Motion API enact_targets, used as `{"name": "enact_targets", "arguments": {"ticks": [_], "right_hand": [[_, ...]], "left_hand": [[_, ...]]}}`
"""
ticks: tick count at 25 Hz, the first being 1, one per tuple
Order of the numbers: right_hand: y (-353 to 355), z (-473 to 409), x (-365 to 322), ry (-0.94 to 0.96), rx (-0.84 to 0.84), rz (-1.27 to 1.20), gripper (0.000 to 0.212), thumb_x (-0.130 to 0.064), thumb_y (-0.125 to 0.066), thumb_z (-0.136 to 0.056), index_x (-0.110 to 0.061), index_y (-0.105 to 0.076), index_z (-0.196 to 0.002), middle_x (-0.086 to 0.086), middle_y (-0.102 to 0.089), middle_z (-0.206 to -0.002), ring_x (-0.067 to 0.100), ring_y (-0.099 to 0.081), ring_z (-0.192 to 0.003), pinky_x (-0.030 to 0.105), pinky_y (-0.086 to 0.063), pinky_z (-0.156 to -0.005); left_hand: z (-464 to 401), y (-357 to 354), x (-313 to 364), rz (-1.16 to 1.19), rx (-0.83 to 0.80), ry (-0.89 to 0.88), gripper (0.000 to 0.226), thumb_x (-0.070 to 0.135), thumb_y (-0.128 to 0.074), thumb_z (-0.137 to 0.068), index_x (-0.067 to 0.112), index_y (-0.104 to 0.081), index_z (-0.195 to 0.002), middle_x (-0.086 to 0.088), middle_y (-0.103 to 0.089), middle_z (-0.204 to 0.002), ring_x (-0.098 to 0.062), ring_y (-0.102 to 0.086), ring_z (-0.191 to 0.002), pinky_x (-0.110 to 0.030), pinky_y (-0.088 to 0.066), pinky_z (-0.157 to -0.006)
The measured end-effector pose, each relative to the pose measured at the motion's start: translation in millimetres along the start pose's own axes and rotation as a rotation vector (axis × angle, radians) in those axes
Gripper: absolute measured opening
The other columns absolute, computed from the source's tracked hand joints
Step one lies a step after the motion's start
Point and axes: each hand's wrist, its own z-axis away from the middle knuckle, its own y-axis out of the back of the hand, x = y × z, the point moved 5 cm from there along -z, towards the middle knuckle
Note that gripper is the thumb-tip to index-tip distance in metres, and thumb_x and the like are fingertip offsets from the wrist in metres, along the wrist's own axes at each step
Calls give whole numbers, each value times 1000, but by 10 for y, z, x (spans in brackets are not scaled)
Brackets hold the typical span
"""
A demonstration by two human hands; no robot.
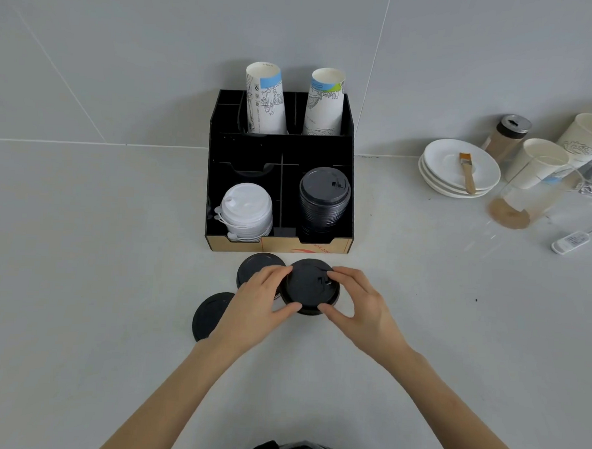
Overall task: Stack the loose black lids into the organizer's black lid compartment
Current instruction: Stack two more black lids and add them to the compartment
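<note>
Left hand: (259,301) is grasping the left side of the held black lid (307,285), with the thumb curling round the near rim.
Right hand: (355,303) is pinching the lid's right side between thumb and fingers.
Held black lid: is sitting top up between both hands, just in front of the organizer (320,249). I cannot tell whether it is one lid or several nested.
Other loose lids: a second black lid (256,267) is lying just to the left. A third black lid (209,317) is lying nearer, partly hidden by the left wrist.
Black lid compartment: (340,241) is holding a tall black lid stack (324,198), front right, beside the white lids (247,208).
Step, as I judge it: the hands are securing the lid for carrying to that stack.
Next move: is calling for lifting over the low front wall, centring above the stack and seating the lid the same way up.
</note>
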Motion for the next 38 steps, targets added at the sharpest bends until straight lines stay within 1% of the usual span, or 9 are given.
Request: {"name": "enact_targets", "arguments": {"ticks": [3,7,9,14,18,25,29,35,38], "right_hand": [[140,-135,-81,30,52,-2,47,-17,-67,-78,-9,-49,-121,8,-50,-127,15,-50,-114,7,-29,-95],[342,-348,-180,57,118,-3,47,-16,-67,-78,-8,-49,-120,9,-50,-128,7,-45,-109,-9,-22,-89],[432,-451,-219,66,145,8,46,-16,-67,-78,-8,-49,-120,9,-49,-128,6,-44,-107,-11,-21,-86],[594,-723,-268,71,185,30,46,-15,-66,-79,-7,-48,-121,11,-48,-130,19,-49,-116,5,-23,-93],[648,-926,-216,45,194,34,46,-16,-66,-79,-8,-49,-121,9,-48,-130,20,-49,-115,0,-25,-89],[637,-1243,-81,1,155,67,46,-19,-63,-81,-9,-46,-123,8,-45,-134,20,-46,-120,6,-22,-90],[630,-1383,-33,5,142,84,48,-18,-63,-81,-7,-45,-124,9,-44,-135,22,-46,-121,13,-27,-93],[568,-1438,56,-17,105,102,49,-18,-62,-82,-5,-44,-126,9,-43,-136,22,-45,-122,19,-30,-97],[562,-1467,38,-9,83,124,49,-20,-60,-83,-6,-42,-127,9,-43,-137,24,-43,-124,27,-33,-102]], "left_hand": [[-114,152,98,29,78,-47,54,27,-59,-82,16,-36,-130,-4,-44,-136,-20,-42,-124,-33,-36,-105],[-292,352,238,22,181,-103,51,25,-59,-83,14,-39,-129,-4,-44,-138,-17,-41,-126,-20,-27,-100],[-399,428,294,16,201,-114,50,25,-58,-84,14,-39,-129,-4,-43,-139,-16,-39,-128,-16,-24,-99],[-687,569,378,31,209,-118,50,24,-57,-85,13,-38,-130,-4,-40,-142,-18,-35,-131,-17,-20,-100],[-921,614,387,22,202,-105,50,22,-56,-85,13,-38,-131,-5,-39,-143,-19,-34,-132,-22,-23,-105],[-1265,601,302,22,175,-82,50,23,-56,-85,14,-37,-131,-5,-39,-143,-21,-35,-132,-31,-30,-107],[-1405,592,250,8,164,-76,51,23,-56,-85,13,-36,-132,-6,-41,-142,-22,-36,-131,-36,-33,-108],[-1473,507,209,4,146,-53,51,23,-53,-87,13,-33,-133,-5,-39,-144,-21,-34,-132,-30,-28,-107],[-1489,484,192,19,134,-37,54,25,-55,-86,12,-33,-133,-6,-38,-144,-22,-34,-132,-31,-28,-107]]}}
